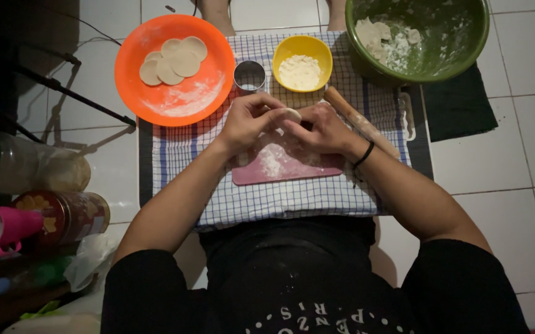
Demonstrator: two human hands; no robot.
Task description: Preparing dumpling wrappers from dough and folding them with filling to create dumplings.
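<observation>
Count first: one orange plate point(156, 93) carries what look like five flat pale dough discs point(174, 60), overlapping in a loose cluster on its far half, with flour smeared on the near half. One small metal ring cutter point(249, 76) stands just beside the plate. One yellow bowl point(302, 44) holds a mound of white flour. One big green bowl point(459, 55) at the far right has scraps of leftover dough point(383, 40) stuck against its inner wall. One wooden rolling pin point(357, 120) lies slanted behind the right wrist. One pink board point(286, 170), dusted with flour, sits on the blue checked cloth point(280, 198).

Now the hands. Both forearms come in from the lower corners and meet over the board's far edge. The left hand point(249, 120) is curled in, fingers bent, thumb toward the middle. The right hand point(326, 130), with a dark band on its wrist, is curled the same way, its fingertips turned toward the left hand. Between them they pinch one small piece of dough point(291, 114), held just above the board.

That piece is pale, smooth and rounded where it shows; most of it is hidden by the fingers, so its full shape cannot be made out.
</observation>
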